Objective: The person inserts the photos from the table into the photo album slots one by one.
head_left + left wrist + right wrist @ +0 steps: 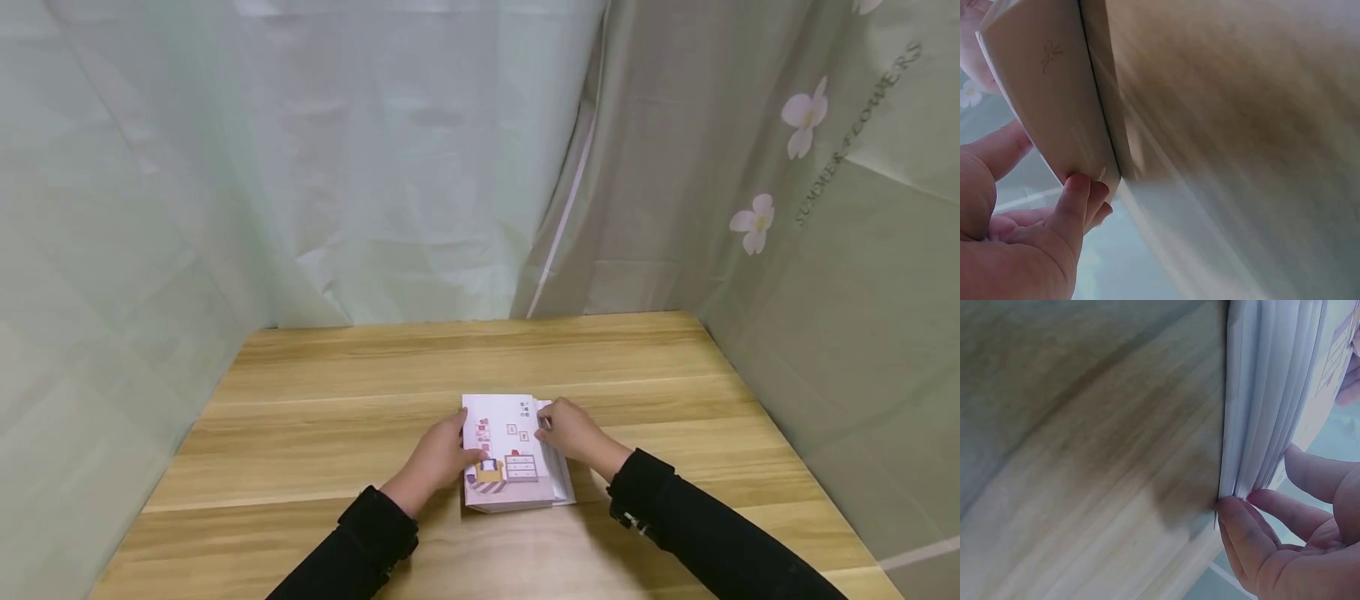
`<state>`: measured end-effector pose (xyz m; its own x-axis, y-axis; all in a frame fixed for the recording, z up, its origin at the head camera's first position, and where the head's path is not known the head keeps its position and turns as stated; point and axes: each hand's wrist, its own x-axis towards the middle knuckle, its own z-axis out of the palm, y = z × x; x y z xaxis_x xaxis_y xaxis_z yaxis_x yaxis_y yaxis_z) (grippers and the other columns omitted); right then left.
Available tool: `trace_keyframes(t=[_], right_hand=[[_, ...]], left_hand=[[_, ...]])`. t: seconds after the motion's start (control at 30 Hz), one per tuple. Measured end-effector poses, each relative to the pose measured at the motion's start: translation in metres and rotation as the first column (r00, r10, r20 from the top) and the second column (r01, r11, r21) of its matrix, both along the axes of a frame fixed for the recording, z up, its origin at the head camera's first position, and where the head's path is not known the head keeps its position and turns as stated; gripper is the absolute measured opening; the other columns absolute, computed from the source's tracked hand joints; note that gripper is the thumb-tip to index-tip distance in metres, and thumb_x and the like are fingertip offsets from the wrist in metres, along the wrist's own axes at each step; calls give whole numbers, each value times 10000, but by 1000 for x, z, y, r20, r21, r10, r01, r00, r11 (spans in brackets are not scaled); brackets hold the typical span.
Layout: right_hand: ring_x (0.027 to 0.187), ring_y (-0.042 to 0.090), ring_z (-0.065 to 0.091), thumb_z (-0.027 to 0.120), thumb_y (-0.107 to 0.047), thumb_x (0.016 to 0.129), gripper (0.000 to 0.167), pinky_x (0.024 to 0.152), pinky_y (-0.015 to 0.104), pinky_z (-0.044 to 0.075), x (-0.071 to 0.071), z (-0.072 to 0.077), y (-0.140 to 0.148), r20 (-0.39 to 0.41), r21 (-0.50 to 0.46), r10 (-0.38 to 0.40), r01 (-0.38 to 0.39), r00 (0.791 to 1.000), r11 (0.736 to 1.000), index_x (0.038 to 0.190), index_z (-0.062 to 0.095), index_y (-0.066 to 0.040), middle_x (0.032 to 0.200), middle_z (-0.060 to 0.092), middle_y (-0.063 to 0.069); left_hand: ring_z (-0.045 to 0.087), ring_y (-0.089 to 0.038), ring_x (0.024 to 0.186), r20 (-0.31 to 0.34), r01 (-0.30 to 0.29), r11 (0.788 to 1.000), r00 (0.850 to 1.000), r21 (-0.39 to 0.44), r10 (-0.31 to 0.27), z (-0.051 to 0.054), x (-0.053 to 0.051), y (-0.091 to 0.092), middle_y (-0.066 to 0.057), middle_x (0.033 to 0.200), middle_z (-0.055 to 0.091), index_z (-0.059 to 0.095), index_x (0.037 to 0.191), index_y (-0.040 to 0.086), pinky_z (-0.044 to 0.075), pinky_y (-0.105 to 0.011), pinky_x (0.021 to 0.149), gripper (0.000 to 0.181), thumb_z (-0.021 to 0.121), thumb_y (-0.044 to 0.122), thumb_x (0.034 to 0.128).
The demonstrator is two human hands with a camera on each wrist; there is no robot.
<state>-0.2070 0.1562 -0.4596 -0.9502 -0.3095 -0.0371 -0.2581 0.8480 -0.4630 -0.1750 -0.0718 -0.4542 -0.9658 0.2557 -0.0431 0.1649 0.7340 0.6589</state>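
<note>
A thick white book [498, 492] lies on the wooden table, its cover printed with a room scene of a yellow armchair and a chest of drawers. My left hand [437, 457] grips its left side, thumb over the cover and fingers along the spine [1054, 94], which carries a small reddish mark. On the opposite side, my right hand [573, 429] holds the page edge. In the right wrist view the pages [1266, 394] part into several thick sections, with the right fingers [1244, 531] at their edges and the thumb by the cover.
The wooden table [315, 417] extends around the book on all sides. Pale green curtains [420, 167] hang behind it and along both sides, with white flowers and lettering on the right one.
</note>
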Motion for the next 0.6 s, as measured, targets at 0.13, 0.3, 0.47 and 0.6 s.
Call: trace_keyframes(t=[0.13, 0.3, 0.47, 0.6], right_hand=[[732, 171, 455, 689, -142, 809, 288, 639, 310, 420, 0, -1, -3, 27, -18, -5, 5, 1000, 1000, 1057, 659, 2, 852, 519, 57], [765, 170, 481, 694, -150, 807, 324, 691, 324, 446, -1, 0, -2, 39, -30, -8, 9, 999, 1000, 1080, 648, 17, 907, 546, 75], [749, 170, 507, 686, -171, 815, 303, 667, 330, 459, 0, 2, 5, 14, -89, 25, -24, 1000, 996, 1052, 655, 15, 878, 567, 82], [796, 198, 547, 654, -201, 842, 294, 682, 338, 468, 3, 7, 16, -64, -75, 39, -44, 997, 996, 1055, 651, 1, 921, 579, 99]], left_hand=[[463, -285, 1117, 14, -8, 1000, 1000, 24, 7, 1, 2, -3, -228, 1265, 457, 326, 1344, -93, 362, -409, 929, 780, 733, 235, 765], [455, -286, 1130, 2, 8, 1000, 1000, 27, -8, 2, 3, -4, -227, 1284, 438, 315, 1349, -94, 364, -403, 928, 775, 721, 240, 779], [331, -276, 1234, -57, 33, 998, 998, -53, -36, 7, 5, -9, -190, 1362, 362, 313, 1367, -54, 274, -408, 990, 702, 635, 297, 852], [287, -249, 1265, -108, 23, 996, 994, -91, -33, 23, 9, -18, -142, 1404, 314, 354, 1373, 17, 253, -411, 1000, 641, 585, 352, 877]])
